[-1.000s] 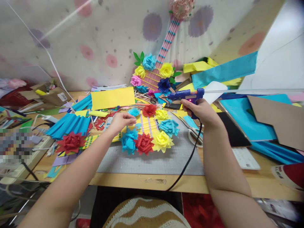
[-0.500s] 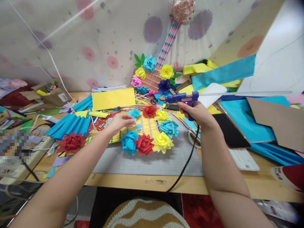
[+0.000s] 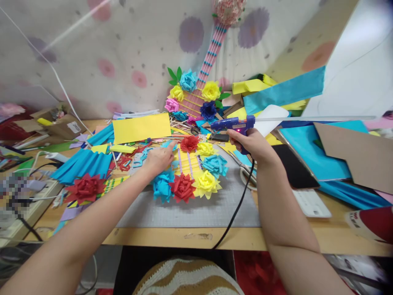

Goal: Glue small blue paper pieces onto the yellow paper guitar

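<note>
My right hand (image 3: 245,143) is closed around a blue hot glue gun (image 3: 233,124), with a long clear glue stick (image 3: 313,119) out of its back and a small red light lit. On the table, my left hand (image 3: 159,159) presses its closed fingers on a small blue paper flower (image 3: 168,144), partly hiding it. That flower sits at the upper left rim of a yellow paper guitar (image 3: 186,163). Around the guitar body are a red flower (image 3: 189,143), yellow flowers (image 3: 207,183) and larger blue ones (image 3: 163,186). The guitar neck passes under my left forearm toward another red flower (image 3: 85,188).
A grey cutting mat (image 3: 190,215) lies under the guitar. Scissors (image 3: 245,166) and the gun's black cord (image 3: 236,211) are beside it. At right are a phone (image 3: 293,168) and a red cup (image 3: 373,224). A pink flowered guitar (image 3: 195,102) leans behind; a power strip (image 3: 39,196) is at left.
My left hand has moved down onto the small blue flower, its fingers now over it. The glue gun stays in my right hand. The whole view has shifted slightly.
</note>
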The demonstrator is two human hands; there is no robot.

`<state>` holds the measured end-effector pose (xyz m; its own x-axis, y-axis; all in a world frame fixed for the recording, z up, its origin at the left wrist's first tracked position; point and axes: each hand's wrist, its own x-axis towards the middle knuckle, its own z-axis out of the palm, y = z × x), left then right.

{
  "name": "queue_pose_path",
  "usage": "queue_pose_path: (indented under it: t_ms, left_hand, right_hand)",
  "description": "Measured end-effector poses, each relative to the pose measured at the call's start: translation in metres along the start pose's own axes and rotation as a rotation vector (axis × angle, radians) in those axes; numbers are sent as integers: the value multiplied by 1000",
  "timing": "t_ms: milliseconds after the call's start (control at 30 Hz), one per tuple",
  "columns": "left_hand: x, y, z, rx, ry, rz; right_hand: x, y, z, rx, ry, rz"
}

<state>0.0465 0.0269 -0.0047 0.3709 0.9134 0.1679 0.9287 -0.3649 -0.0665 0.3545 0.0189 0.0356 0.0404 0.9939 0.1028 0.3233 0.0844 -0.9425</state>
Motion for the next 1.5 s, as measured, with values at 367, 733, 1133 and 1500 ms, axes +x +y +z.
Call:
queue_pose_path:
  t_ms: [367, 733, 1133, 1500]
  left_hand:
    - [8, -4, 0, 121, -24, -26]
    - [13, -6, 9, 64, 6, -28]
    - [17, 3, -4, 101, 48, -3]
    - [26, 1, 9, -57, 179, -38]
  right_hand:
    - [-1, -3, 0, 29, 7, 30]
    - [0, 0, 1, 10, -1, 17]
    - [-1, -3, 1, 39, 11, 24]
    - [-1, -4, 1, 34, 14, 34]
